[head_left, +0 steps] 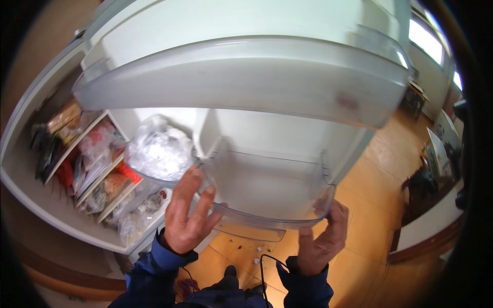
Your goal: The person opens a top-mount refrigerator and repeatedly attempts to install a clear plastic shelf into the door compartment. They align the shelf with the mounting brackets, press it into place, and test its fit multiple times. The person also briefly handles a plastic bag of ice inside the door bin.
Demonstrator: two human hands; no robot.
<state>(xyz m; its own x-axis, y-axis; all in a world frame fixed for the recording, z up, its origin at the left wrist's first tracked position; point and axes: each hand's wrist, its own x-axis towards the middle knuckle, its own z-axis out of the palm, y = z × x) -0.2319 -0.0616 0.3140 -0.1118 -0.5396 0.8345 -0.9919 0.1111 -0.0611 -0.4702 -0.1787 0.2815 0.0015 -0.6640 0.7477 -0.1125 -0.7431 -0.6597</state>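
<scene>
A clear plastic refrigerator door bin (257, 192) sits low against the white inner side of an open refrigerator door (267, 131). At its left end, my left hand (187, 218) is closed on the corner, fingers up along the side wall. My right hand (324, 240) grips the opposite front corner, with some fingers seen partly through the plastic. The bin looks bare inside. Just left of it, a crumpled clear plastic bag (160, 149) fills a smaller door holder. Above both hands spans a long translucent door shelf (246, 77) with a reddish smudge near its right end.
To the left, the open refrigerator (31, 169) has shelves packed with bagged food (100, 138). Scraps lie on the orange tiled floor (359, 205) by my feet. A dark cable (263, 272) hangs between my arms. Furniture (431, 200) with dark items stands at right.
</scene>
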